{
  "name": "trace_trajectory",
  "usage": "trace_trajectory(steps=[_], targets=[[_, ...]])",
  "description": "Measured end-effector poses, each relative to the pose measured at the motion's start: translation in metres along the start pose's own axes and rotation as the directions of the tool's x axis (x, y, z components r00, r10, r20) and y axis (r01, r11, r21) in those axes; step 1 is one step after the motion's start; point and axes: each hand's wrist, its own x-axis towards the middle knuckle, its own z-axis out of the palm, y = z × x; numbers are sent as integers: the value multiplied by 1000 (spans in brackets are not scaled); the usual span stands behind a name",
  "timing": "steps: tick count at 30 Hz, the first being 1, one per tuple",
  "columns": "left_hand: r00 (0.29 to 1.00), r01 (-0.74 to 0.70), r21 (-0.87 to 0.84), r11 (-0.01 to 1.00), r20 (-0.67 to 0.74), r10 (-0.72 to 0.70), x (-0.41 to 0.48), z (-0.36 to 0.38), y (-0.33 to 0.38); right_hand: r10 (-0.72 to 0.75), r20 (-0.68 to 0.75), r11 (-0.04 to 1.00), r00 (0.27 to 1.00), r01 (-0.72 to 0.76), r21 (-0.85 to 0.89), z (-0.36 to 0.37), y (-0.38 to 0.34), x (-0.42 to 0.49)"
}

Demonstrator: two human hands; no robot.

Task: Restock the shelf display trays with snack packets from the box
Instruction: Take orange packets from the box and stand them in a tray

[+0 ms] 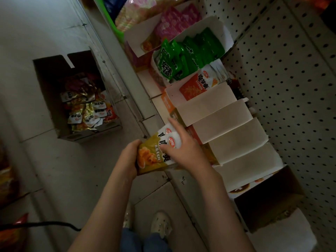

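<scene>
My left hand (130,158) grips a stack of yellow-and-white snack packets (151,157) from its left side, just in front of the shelf edge. My right hand (181,144) lies on top of the stack with its thumb curled over the uppermost packet and its index finger pointing up. A brown cardboard box (47,84) with several more packets (87,110) stands on the floor at the left. Right of my hands, several white display trays (214,110) sit in a row on the shelf; the nearest ones show bare white walls.
Further up the shelf stand trays of orange packets (196,86), green packets (183,57) and pink packets (172,24). A white pegboard (291,88) backs the shelf. A dark brown box (269,202) sits on the shelf at lower right. My feet (160,224) stand on grey floor tiles.
</scene>
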Motion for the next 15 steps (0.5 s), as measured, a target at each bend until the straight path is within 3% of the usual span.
trace_trajectory(steps=[12,15], targets=[[999,-40,52,998,-35,42,2,7,14,73,-60,993,996,-78,-93,-19,-5,18],[997,-62,7,998,-41,62,2,17,18,87,-100,996,991,-85,27,-25,-6,15]])
